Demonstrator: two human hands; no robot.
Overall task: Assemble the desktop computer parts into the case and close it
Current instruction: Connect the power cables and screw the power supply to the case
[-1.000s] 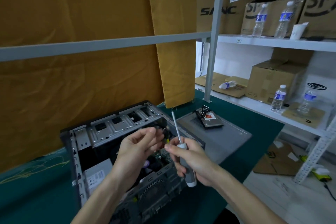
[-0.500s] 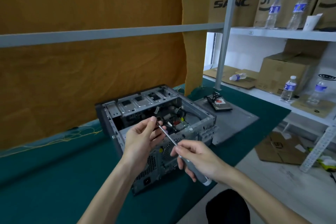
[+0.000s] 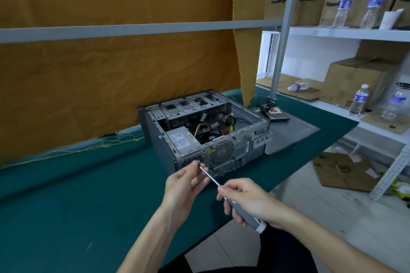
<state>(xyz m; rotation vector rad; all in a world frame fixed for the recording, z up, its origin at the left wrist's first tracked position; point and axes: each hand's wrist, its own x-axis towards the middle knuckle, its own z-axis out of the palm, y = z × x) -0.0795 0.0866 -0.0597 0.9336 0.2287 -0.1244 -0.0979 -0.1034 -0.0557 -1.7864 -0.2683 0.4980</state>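
The open desktop case point(image 3: 241, 148) lies on its side on the green table, rear panel toward me, with cables and a power supply point(image 3: 179, 139) inside. In front of the case my right hand point(image 3: 250, 201) grips the grey handle of a screwdriver point(image 3: 244, 213), its shaft pointing up and left. My left hand point(image 3: 184, 184) pinches the tip of the shaft, just before the case's rear lower corner. The grey side panel point(image 3: 295, 133) lies flat right of the case, with a hard drive point(image 3: 275, 114) and black cables on its far end.
The green table point(image 3: 77, 195) stretches left and toward me; its right edge drops to the floor. An orange curtain hangs behind. White shelving point(image 3: 346, 33) at right holds cardboard boxes and water bottles point(image 3: 358, 99). A flattened box point(image 3: 341, 170) lies on the floor.
My view pulled back from the case and my hands came away from its inside. The screwdriver tilted from upright to slanting left, and my left fingers now pinch its tip in front of the rear panel.
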